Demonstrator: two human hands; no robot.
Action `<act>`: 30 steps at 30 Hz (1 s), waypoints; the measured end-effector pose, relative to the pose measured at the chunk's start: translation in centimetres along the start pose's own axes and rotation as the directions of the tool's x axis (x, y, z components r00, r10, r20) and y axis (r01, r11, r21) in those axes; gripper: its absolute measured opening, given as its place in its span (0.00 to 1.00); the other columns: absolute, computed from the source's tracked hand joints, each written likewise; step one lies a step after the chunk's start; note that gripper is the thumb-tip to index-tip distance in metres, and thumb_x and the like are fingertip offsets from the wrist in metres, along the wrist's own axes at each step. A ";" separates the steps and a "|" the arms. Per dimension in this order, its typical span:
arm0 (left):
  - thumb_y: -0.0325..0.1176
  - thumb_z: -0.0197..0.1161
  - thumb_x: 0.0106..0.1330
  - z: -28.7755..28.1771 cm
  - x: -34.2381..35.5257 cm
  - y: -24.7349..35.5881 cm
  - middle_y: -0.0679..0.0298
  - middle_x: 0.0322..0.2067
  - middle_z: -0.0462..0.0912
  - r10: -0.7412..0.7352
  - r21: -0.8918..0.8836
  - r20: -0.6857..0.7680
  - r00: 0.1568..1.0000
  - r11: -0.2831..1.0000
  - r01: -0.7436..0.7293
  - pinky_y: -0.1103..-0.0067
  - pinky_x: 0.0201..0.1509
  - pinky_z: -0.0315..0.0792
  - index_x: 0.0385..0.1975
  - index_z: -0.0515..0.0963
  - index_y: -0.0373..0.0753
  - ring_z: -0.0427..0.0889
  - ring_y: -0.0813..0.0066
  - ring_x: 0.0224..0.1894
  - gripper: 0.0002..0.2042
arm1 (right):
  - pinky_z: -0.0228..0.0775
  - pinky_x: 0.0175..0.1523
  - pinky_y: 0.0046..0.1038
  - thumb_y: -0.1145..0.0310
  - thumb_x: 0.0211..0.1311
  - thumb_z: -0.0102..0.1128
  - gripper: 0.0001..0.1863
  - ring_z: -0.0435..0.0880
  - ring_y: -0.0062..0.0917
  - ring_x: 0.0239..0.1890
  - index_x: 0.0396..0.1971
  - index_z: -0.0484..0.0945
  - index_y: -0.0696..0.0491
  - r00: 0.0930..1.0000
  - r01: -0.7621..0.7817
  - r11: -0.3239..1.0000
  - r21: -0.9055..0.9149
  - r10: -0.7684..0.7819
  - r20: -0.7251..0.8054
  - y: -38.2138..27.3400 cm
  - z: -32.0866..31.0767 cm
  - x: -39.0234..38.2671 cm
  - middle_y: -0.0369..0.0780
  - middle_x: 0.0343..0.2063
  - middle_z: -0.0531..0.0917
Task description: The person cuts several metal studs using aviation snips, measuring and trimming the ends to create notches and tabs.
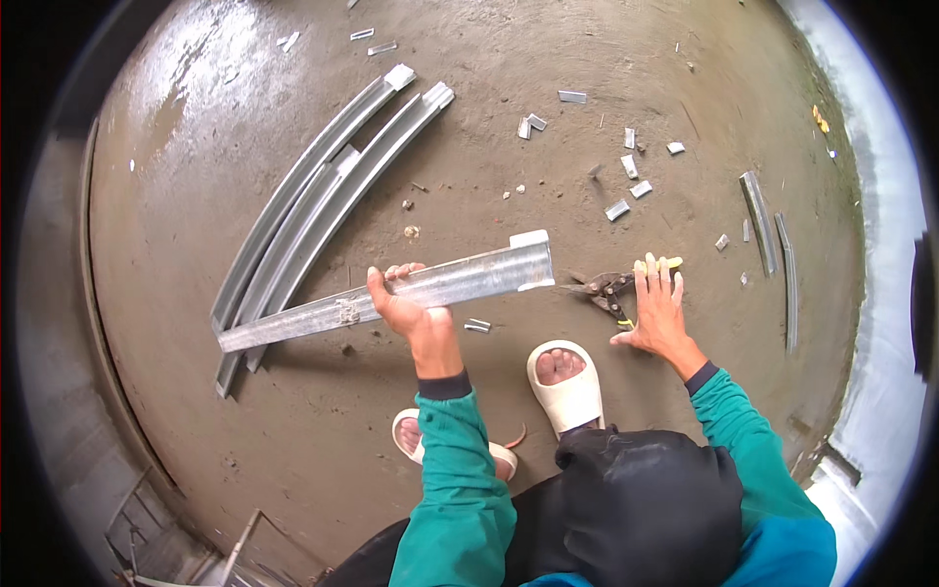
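Observation:
My left hand [416, 318] is wrapped round a galvanized steel channel [479, 277], which slants up to the right. The channel's far-left end lies over other channels on the floor. Its right end shows a bent-out tab at the cut edge. My right hand [660, 318] reaches over a pair of tin snips [608, 286] with fingers stretched and spread. The snips' dark jaws point left toward the channel's end. Bits of yellow handle show beside the fingers; the rest is hidden under the hand, and whether the palm bears on it cannot be seen.
Several long channels [333, 196] lie bunched at the left. Small cut metal scraps [616, 209] are scattered ahead on the damp concrete floor. Two narrow strips [759, 223] lie at the right, near a pale wall [880, 147]. My sandalled feet [567, 386] stand close below the channel.

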State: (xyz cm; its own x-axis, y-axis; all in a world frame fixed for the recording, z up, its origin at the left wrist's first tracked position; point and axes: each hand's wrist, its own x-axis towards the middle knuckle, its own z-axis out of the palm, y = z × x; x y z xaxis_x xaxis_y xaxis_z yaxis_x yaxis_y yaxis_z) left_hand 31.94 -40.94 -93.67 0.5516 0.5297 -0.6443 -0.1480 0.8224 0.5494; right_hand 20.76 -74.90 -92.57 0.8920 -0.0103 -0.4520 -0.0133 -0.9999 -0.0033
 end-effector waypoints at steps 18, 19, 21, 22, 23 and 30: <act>0.36 0.62 0.64 -4.6 -5.1 -1.8 0.74 0.24 0.69 -0.078 0.026 0.077 0.994 0.997 0.076 0.79 0.36 0.71 0.30 0.68 0.46 0.70 0.82 0.27 0.08 | 0.72 0.46 0.29 0.56 0.55 0.72 0.23 0.82 0.25 0.40 0.41 0.85 0.60 0.452 0.167 0.780 0.603 -0.604 0.656 -8.8 -13.2 11.8 0.43 0.35 0.87; 0.36 0.62 0.64 -4.9 -4.9 -1.7 0.74 0.24 0.69 -0.072 0.026 0.080 0.994 0.997 0.070 0.79 0.36 0.71 0.31 0.68 0.46 0.70 0.82 0.27 0.08 | 0.72 0.43 0.29 0.60 0.50 0.76 0.21 0.82 0.25 0.37 0.39 0.86 0.59 0.457 0.123 0.802 0.585 -0.569 0.684 -9.5 -12.8 12.0 0.42 0.33 0.87; 0.37 0.62 0.64 -5.4 -4.6 -1.6 0.74 0.24 0.69 -0.065 0.026 0.067 0.996 0.998 0.063 0.78 0.36 0.71 0.32 0.68 0.46 0.71 0.82 0.28 0.08 | 0.72 0.42 0.29 0.61 0.49 0.77 0.20 0.82 0.25 0.36 0.37 0.86 0.60 0.441 0.125 0.810 0.573 -0.563 0.699 -10.2 -12.1 12.4 0.41 0.32 0.87; 0.37 0.62 0.64 -5.5 -4.6 -1.7 0.74 0.24 0.69 -0.065 0.030 0.065 0.996 0.998 0.063 0.78 0.37 0.71 0.32 0.69 0.46 0.71 0.82 0.28 0.08 | 0.71 0.41 0.29 0.62 0.48 0.78 0.19 0.82 0.25 0.35 0.35 0.86 0.60 0.435 0.121 0.817 0.563 -0.554 0.710 -10.5 -11.9 12.5 0.41 0.30 0.87; 0.37 0.63 0.64 -5.5 -4.6 -1.8 0.74 0.24 0.70 -0.053 0.041 0.045 0.998 0.998 0.051 0.77 0.37 0.71 0.33 0.69 0.46 0.71 0.82 0.28 0.08 | 0.71 0.41 0.29 0.62 0.48 0.78 0.19 0.82 0.25 0.35 0.35 0.86 0.60 0.425 0.128 0.822 0.555 -0.551 0.718 -10.8 -11.6 12.5 0.41 0.30 0.87; 0.36 0.64 0.63 -5.8 -4.6 -2.4 0.73 0.25 0.71 -0.079 0.019 -0.030 0.996 0.997 0.079 0.77 0.37 0.71 0.36 0.71 0.44 0.71 0.81 0.28 0.09 | 0.70 0.36 0.30 0.67 0.48 0.77 0.14 0.80 0.23 0.31 0.28 0.83 0.60 0.518 0.174 0.860 0.479 -0.493 0.698 -11.0 -10.7 11.9 0.39 0.24 0.84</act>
State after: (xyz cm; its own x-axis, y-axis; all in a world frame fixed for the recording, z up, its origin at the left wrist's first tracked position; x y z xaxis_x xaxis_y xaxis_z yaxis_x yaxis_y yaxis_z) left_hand 24.99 -44.16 -95.13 0.5363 0.4696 -0.7013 -0.0884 0.8576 0.5066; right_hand 36.39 -64.12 -88.33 0.1533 0.4943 -0.8557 -0.0730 -0.8579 -0.5086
